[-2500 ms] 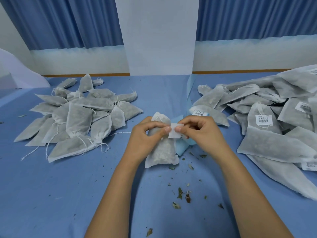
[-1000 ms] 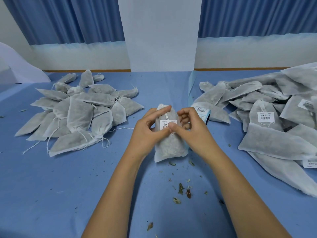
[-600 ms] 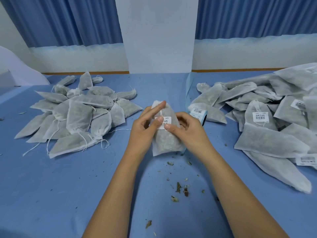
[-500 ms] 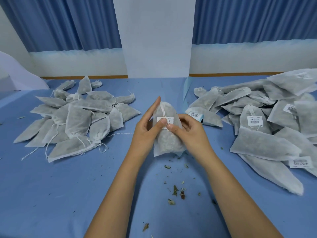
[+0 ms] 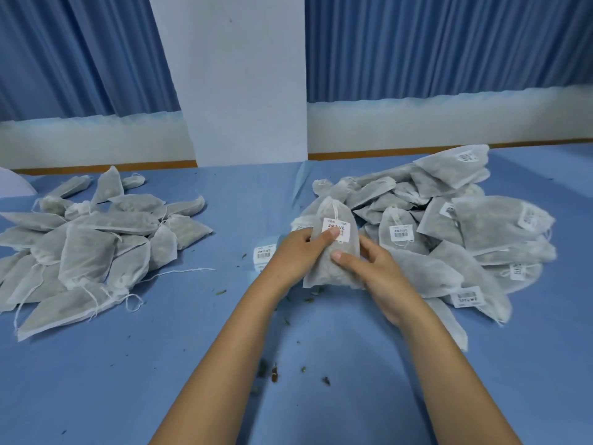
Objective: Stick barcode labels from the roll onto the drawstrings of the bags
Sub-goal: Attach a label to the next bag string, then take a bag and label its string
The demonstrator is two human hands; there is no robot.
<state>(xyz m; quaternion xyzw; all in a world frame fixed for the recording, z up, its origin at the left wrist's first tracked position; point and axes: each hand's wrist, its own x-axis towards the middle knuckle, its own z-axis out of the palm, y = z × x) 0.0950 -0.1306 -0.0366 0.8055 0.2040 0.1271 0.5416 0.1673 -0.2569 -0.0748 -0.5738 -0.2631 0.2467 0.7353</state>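
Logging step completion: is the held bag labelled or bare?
Labelled: a barcode label sits on the bag, the left hand touching it.

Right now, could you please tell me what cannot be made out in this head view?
Head view, all items.
Label roll: mostly behind the left hand.
Barcode label on the held bag: partly under the left hand, print too small.
Right pile: overlapping bags hide the count.
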